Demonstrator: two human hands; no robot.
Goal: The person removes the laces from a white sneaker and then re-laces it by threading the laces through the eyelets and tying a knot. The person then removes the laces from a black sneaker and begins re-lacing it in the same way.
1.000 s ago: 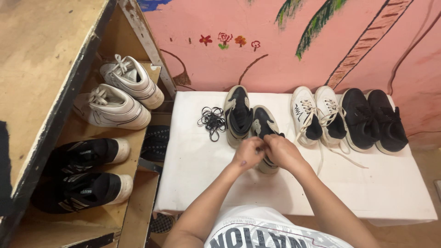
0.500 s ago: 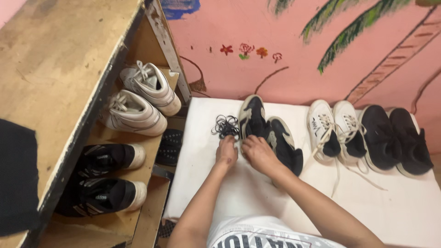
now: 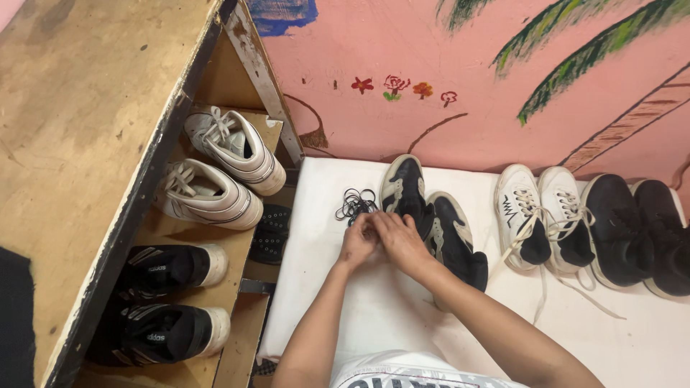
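Having shifted left off the black shoe (image 3: 449, 241), both hands (image 3: 381, 241) now pressed together, pinching at the black lace bundle (image 3: 354, 204) at frame centre.

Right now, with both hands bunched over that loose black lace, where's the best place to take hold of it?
Take the black lace at the near end of its tangle, coming from the person's side, where the left hand and right hand meet. The loops lie loose and flat on the white surface, beside the black-and-white shoe.
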